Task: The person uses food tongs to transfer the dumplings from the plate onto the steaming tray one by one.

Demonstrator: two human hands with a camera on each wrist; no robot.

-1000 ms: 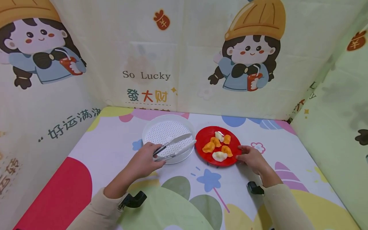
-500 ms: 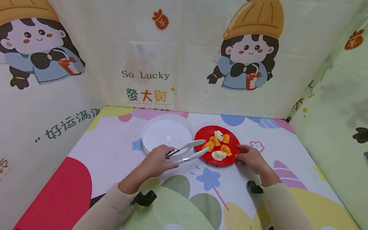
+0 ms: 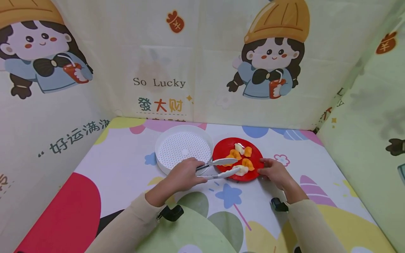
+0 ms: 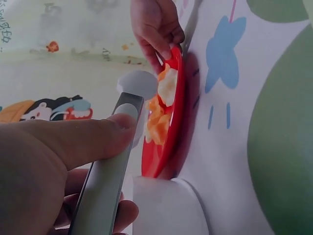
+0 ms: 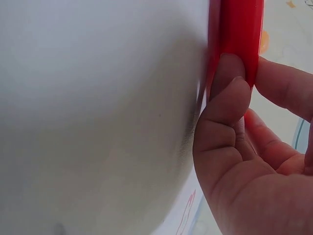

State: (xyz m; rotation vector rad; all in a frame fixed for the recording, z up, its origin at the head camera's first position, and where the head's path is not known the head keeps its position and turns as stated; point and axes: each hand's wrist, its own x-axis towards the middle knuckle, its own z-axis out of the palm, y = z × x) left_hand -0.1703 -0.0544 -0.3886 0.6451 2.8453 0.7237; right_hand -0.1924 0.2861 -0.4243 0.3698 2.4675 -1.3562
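Note:
My left hand (image 3: 185, 175) grips a pair of metal tongs (image 4: 100, 191) with pale tips, the thumb pressed along one arm. The spread tips hang over the left part of a red plate (image 3: 220, 151). On it lie several dumplings, orange ones (image 3: 248, 163) and white ones (image 3: 243, 171). One tong tip is by the front white dumpling; whether they touch I cannot tell. At the plate's right rim, my right hand (image 3: 276, 174) pinches the edge between thumb and fingers, as the right wrist view (image 5: 254, 161) shows.
A white round tray (image 3: 177, 147) with a perforated bottom stands left of the plate, close against it, partly behind my left hand. The patterned tabletop (image 3: 126, 168) meets cloth-covered walls at the back and both sides.
My left hand has carried the tongs rightward from over the white tray to over the red plate. The right hand keeps its hold on the plate's rim.

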